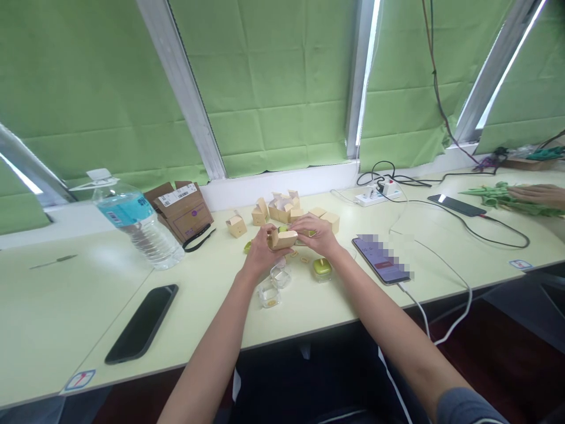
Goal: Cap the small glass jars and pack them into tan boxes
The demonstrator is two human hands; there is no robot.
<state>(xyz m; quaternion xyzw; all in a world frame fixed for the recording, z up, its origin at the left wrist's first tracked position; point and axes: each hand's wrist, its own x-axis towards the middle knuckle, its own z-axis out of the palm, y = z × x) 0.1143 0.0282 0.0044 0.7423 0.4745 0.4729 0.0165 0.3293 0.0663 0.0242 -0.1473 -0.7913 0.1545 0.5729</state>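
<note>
My left hand (261, 254) is closed around a small tan cardboard box (285, 239), tilted above the table. My right hand (318, 233) has its fingers bent at the box's right end; whether they grip it is hard to make out. Behind the hands stand several more small tan boxes (282, 207), some with flaps up. Clear little square jars (269, 294) lie just in front of my left hand. Below my right wrist sits a clear jar with a green lid (322, 267). Small yellowish rings (304, 259) are scattered between the jars.
On the left are a large water bottle (139, 221), an open brown carton (185, 209) and a black phone (142, 324). To the right lie a lit phone (380, 261), a power strip (377, 194), cables and another phone (457, 205). Another person's hand (538, 194) rests on green leaves (498, 193).
</note>
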